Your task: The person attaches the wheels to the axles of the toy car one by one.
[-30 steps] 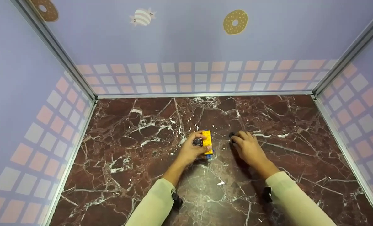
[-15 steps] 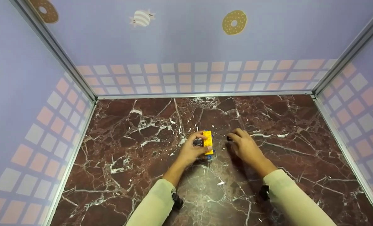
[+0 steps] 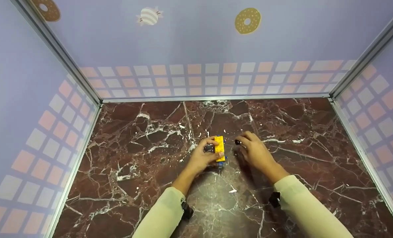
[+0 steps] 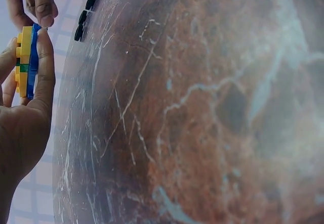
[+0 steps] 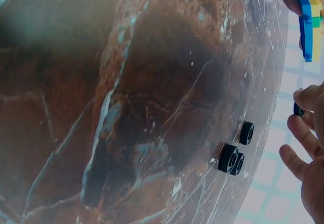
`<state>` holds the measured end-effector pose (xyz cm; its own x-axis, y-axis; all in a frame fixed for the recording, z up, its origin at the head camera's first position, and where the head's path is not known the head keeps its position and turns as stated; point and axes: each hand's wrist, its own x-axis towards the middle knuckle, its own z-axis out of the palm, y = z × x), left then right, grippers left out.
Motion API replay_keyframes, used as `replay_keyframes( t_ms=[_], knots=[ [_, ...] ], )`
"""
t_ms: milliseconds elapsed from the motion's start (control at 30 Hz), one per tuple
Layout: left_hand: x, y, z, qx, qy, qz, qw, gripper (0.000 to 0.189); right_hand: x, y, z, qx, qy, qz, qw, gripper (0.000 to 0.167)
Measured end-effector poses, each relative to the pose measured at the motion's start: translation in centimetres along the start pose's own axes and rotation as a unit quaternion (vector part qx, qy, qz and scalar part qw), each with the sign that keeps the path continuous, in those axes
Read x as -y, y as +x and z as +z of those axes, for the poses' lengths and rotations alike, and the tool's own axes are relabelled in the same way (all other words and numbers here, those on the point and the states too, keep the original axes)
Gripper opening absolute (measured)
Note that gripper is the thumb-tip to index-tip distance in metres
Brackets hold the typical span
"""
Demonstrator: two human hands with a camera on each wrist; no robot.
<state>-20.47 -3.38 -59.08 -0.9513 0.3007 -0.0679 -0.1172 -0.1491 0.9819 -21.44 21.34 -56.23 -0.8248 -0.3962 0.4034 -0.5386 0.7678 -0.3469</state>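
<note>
My left hand (image 3: 199, 159) holds a small toy vehicle body of building bricks between thumb and fingers. Its top is a yellow studded brick (image 3: 219, 148); in the left wrist view a blue base (image 4: 34, 59) and a green piece (image 4: 24, 68) show too. To the right, my right hand (image 3: 257, 153) pinches a small black toy wheel (image 3: 237, 142) between thumb and forefinger, a short gap from the blocks. The right wrist view shows this wheel (image 5: 297, 108) partly hidden by the fingertips, with the other fingers loosely bent.
Three more black wheels (image 5: 229, 157) stand on the marbled dark red table (image 3: 143, 198), under the left hand in the head view. Pale purple panels (image 3: 196, 43) with printed sweets enclose the table at the back and both sides, with metal strips along their edges.
My right hand has brought the black wheel up from the table and leftward, closer to the brick vehicle. My left hand keeps its hold in nearly the same place.
</note>
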Motion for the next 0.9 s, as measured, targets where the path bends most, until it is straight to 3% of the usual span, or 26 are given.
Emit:
replay_keyframes(
  t_ms=[467, 900],
  knots=[
    [0.2, 0.1, -0.1, 0.005, -0.011, 0.000, 0.9999, 0.043, 1.1, 0.7, -0.1, 0.023, 0.014, 0.015, 0.9995, 0.034],
    [0.1, 0.1, 0.2, 0.003, -0.015, 0.010, 0.9998, 0.043, 1.6, 1.4, -0.1, 0.005, 0.041, -0.001, 0.9991, 0.029]
  ],
)
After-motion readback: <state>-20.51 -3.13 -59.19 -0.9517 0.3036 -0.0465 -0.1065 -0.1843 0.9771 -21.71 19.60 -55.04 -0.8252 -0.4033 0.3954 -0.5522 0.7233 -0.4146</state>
